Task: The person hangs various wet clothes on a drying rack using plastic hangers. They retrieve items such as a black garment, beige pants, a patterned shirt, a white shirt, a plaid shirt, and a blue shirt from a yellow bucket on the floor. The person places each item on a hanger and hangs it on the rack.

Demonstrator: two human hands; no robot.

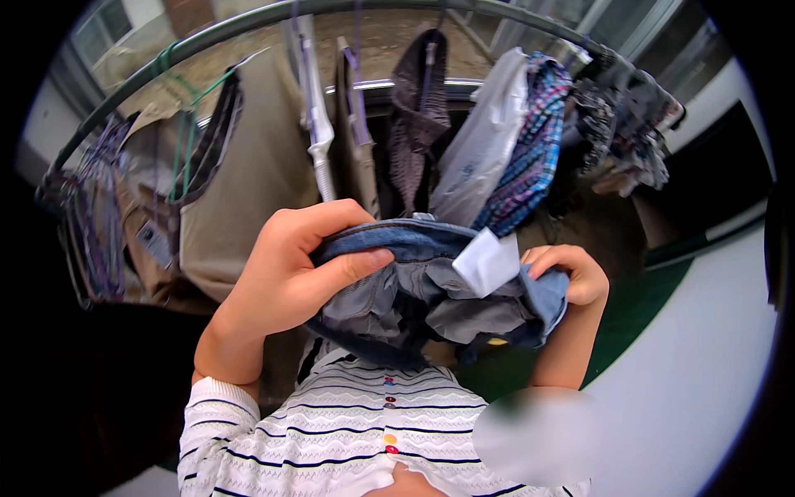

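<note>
A pair of blue jeans (414, 242) is held up in front of my chest, its waist opening facing me. Grey pocket linings (480, 315) show inside, and a white label (487, 263) sticks up from the waistband. My left hand (286, 265) grips the waistband at its left side, thumb inside and fingers behind. At the other end, my right hand (577, 272) pinches the waistband, its fingers curled over the edge. The legs of the jeans are hidden below the waist.
A curved metal rail (248, 25) runs across the far side. From it hang a beige garment (248, 178), a dark brown garment (414, 108), a whitish plastic bag (484, 132), a plaid garment (534, 141) and bunched hangers (99, 224). A white surface (687, 381) lies at right.
</note>
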